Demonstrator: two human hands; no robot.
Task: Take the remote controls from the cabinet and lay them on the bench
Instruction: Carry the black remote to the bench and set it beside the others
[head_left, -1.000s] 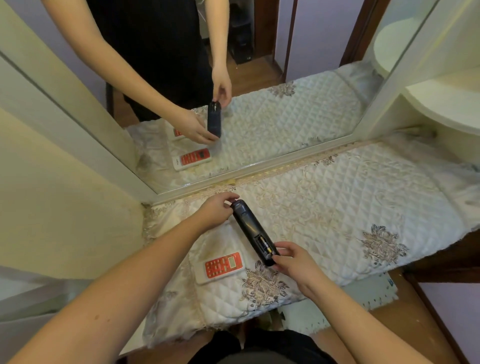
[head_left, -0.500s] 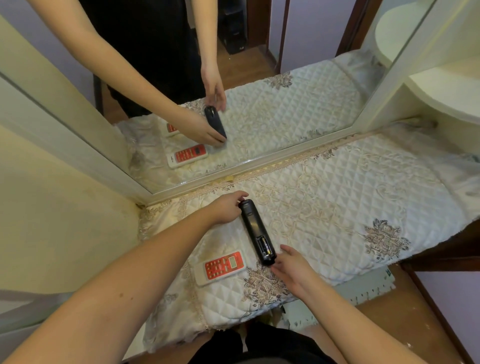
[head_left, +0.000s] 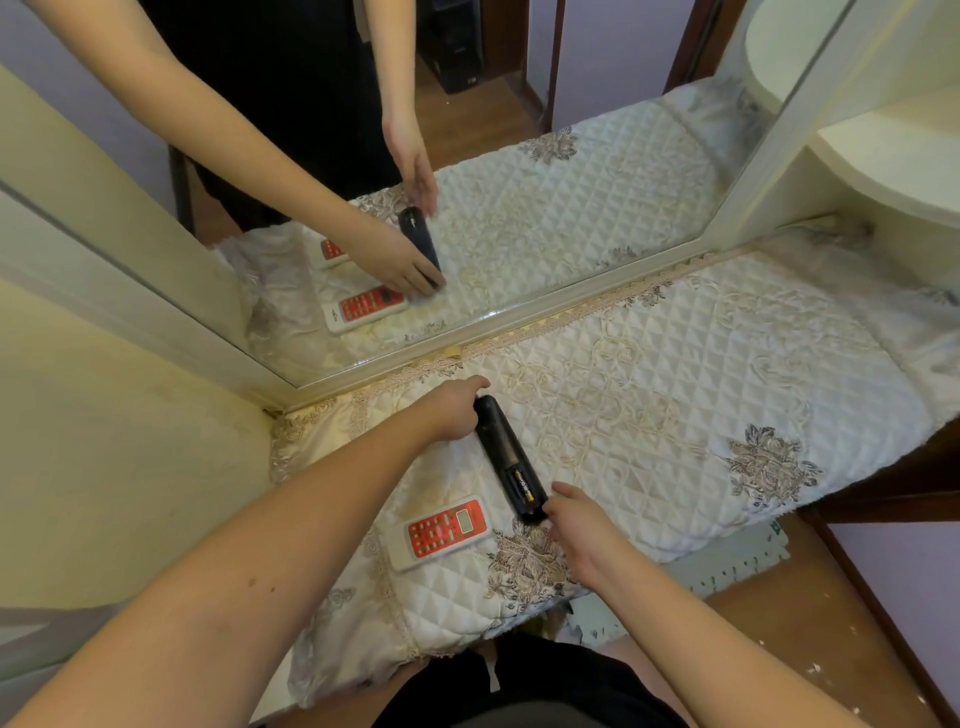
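We see the long black remote control (head_left: 509, 457) lying back-up on the white quilted bench cover (head_left: 675, 405), battery bay open with a battery showing. Left hand (head_left: 451, 413) grips its far end, fingers curled round it. Right hand (head_left: 582, 525) touches the near end with fingertips, probably a light pinch; hard to tell. White remote with red keypad (head_left: 441, 532) lies just beside, near the front edge. Mirror (head_left: 571, 208) behind.
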